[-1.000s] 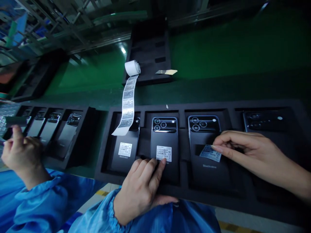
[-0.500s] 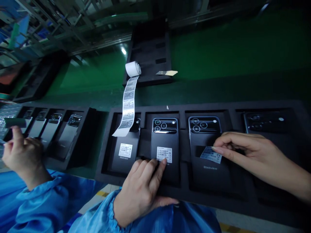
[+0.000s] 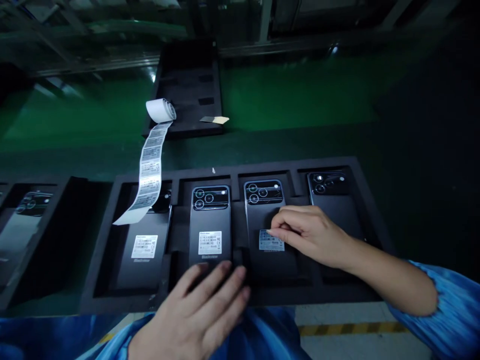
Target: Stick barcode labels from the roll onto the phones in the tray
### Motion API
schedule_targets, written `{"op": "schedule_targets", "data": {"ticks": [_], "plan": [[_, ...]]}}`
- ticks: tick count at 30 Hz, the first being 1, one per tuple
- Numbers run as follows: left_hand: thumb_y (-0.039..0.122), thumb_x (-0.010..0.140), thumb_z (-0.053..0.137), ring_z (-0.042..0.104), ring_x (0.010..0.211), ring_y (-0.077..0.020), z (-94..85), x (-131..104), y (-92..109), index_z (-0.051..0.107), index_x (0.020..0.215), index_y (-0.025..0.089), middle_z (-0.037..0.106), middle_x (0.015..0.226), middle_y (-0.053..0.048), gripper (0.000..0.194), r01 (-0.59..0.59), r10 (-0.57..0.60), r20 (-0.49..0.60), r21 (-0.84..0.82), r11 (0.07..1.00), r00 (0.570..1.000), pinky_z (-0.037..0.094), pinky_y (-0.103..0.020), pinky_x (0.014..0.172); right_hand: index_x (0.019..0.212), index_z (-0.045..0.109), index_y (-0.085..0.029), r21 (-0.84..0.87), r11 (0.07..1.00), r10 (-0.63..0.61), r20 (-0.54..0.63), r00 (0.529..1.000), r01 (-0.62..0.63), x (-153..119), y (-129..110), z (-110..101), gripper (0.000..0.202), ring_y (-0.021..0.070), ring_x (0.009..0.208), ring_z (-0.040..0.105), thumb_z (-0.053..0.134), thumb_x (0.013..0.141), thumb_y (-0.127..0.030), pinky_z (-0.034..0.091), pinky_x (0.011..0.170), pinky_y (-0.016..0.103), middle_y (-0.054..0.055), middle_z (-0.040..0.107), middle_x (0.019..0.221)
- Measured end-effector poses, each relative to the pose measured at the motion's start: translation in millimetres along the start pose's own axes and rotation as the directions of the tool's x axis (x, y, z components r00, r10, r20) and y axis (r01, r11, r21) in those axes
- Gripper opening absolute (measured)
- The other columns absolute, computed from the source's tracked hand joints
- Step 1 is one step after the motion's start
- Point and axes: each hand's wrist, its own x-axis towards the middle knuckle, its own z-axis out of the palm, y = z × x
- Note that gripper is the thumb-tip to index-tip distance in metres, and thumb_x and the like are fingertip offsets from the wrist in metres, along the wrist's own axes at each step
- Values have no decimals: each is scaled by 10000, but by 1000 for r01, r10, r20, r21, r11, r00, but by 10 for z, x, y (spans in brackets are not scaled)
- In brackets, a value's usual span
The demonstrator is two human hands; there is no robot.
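Note:
A black foam tray [image 3: 97,280] holds several dark phones lying back side up. My right hand [image 3: 311,232] presses a white label [image 3: 270,241] onto the back of the third phone [image 3: 268,220], fingertips on the label's top edge. My left hand [image 3: 198,315] lies flat with fingers spread on the tray's near edge, below the second phone [image 3: 210,225], which carries a white label [image 3: 209,242]. The first phone [image 3: 144,245] also bears a label. The fourth phone [image 3: 333,200] shows no label.
A strip of labels [image 3: 148,170] uncurls from a small roll [image 3: 161,109] down over the tray's far left corner. Another black tray [image 3: 187,90] with a small card [image 3: 214,120] sits farther back on the green belt. A second phone tray [image 3: 22,225] lies at left.
The view swung right, so the tray shifted left and the other person's hand left the frame. My right hand laid the label down on the third phone. My left hand slid back off the second phone.

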Motion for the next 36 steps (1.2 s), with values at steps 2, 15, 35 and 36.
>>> {"op": "schedule_targets", "data": {"ticks": [2,15,35,36], "plan": [[231,932,456,381,1262,-263,29,79,50,504,1277,172,415,1405,-58,353,-115,114,96,3,993,989,232,-448,1034,747,569,-152,-21,1000,-13,14,1000,13,-8,3,5,240,87,576,467,518,952,-266,335,544,210,-21,513,654],[234,950,387,358,1271,-271,62,174,71,456,1316,134,423,1394,-88,386,-130,117,170,67,989,978,266,-432,977,780,563,-144,-50,997,-49,73,996,52,11,58,9,243,102,628,479,468,979,-246,342,586,232,-11,524,711],[270,948,384,339,1285,-259,77,147,82,453,1322,155,397,1416,-79,398,-121,106,167,79,990,980,276,-424,973,772,553,-149,-61,998,-30,89,996,36,8,57,3,273,118,647,489,444,989,-274,348,595,238,1,529,710],[270,946,388,337,1287,-259,78,148,84,455,1321,158,393,1419,-78,397,-120,105,166,81,989,980,278,-423,974,773,553,-150,-59,998,-26,92,995,32,8,58,4,270,118,651,488,446,989,-273,349,598,239,1,530,713]]}}
